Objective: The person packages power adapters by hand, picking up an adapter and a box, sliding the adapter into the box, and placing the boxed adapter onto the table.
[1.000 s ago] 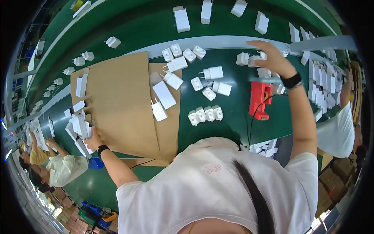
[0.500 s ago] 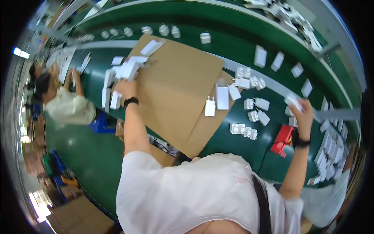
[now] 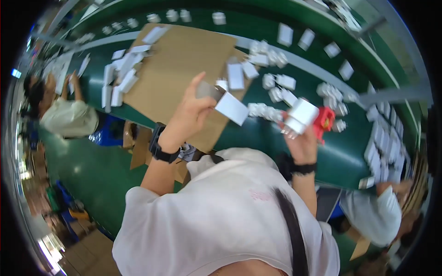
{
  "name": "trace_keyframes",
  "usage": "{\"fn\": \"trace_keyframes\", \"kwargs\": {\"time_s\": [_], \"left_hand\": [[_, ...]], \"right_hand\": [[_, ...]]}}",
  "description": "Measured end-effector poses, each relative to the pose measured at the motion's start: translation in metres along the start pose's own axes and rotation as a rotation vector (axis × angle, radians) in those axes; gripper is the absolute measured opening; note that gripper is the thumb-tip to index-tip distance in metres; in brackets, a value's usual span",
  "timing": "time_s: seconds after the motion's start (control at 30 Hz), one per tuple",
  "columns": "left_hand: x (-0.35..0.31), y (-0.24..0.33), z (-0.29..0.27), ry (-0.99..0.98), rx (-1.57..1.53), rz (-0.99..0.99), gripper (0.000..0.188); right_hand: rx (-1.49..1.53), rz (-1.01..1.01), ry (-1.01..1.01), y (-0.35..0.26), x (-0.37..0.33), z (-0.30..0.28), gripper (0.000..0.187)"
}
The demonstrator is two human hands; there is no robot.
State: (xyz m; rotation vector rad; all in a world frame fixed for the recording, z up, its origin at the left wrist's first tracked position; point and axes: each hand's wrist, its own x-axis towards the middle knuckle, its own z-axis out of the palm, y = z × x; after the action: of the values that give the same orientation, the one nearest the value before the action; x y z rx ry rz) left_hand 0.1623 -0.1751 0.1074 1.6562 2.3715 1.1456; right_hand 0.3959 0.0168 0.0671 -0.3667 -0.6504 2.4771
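Note:
My left hand [image 3: 191, 112] grips a small white box [image 3: 232, 109] above the cardboard sheet. A grey-looking flap or side shows near the fingers, with a dark gap beside it; the index finger points up. My right hand [image 3: 301, 146] holds a white charger plug [image 3: 301, 115], its metal prongs pointing down and to the left. The box and the charger are apart. Below and behind them on the green table lie rows of white chargers [image 3: 262, 111] and a red tool-like object [image 3: 325, 123], partly hidden by the right hand.
A brown cardboard sheet [image 3: 179, 60] covers the middle, with a pile of white boxes [image 3: 122, 69] at its left. More boxes [image 3: 384, 142] are stacked at far right. Co-workers sit left [image 3: 69, 117] and right [image 3: 375, 214]. A grey post [image 3: 391, 97] juts in at right.
My left hand has come from the box pile toward the middle, now with a white box. My right hand has moved left and nearer with a charger. The view has shifted.

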Motion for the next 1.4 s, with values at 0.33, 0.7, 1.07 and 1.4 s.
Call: {"fn": "trace_keyframes", "kwargs": {"time_s": [0.33, 0.7, 1.07, 1.4], "left_hand": [[-0.037, 0.046, 0.157, -0.069, -0.961, -0.333, 0.041], [-0.035, 0.072, 0.184, -0.365, 0.104, -0.064, 0.075], [-0.027, 0.084, 0.223, -0.703, -0.157, -0.048, 0.044], [-0.028, 0.107, 0.17, -0.353, -0.471, 0.032, 0.055]], "right_hand": [[-0.11, 0.058, 0.08, 0.027, -0.008, -0.008, 0.046], [0.228, -0.013, 0.177, -0.002, -0.042, -0.094, 0.042], [-0.321, -0.43, 0.315, -0.041, -0.093, -0.057, 0.041], [-1.054, -0.367, 0.399, -0.05, -0.091, -0.006, 0.036]]}}
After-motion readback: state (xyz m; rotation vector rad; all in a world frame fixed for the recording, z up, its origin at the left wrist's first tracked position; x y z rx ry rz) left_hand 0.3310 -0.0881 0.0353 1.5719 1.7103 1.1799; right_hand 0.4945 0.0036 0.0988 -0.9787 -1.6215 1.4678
